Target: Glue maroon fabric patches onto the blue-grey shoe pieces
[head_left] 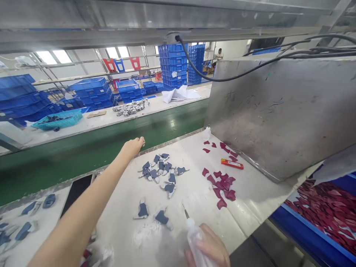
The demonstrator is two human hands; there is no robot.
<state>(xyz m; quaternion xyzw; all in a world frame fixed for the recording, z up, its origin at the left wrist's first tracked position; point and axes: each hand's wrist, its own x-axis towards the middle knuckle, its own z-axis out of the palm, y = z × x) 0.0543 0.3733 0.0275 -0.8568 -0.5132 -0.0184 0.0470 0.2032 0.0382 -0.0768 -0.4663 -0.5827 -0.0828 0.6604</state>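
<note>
From the head camera, as I watched remotely: the right hand (213, 243) was wrapped around a translucent squeeze bottle (194, 234) over the near part of the white worktop (189, 148), its metal needle (186, 213) pointing away. I judged the bottle light and soft-walled, best gripped around the body — the thin needle looked easy to bend. The left hand (135, 145) reached the worktop's far edge beside the green belt (167, 128), fingers curled; I could not tell whether they pinched anything. Blue-grey pieces (161, 165) lay loose between the hands, maroon pieces (224, 184) and a red-and-yellow packet (232, 164) farther right. A metal cabinet (278, 118) walled off that side — a black cable (222, 79) drooped across its upper face.
</note>
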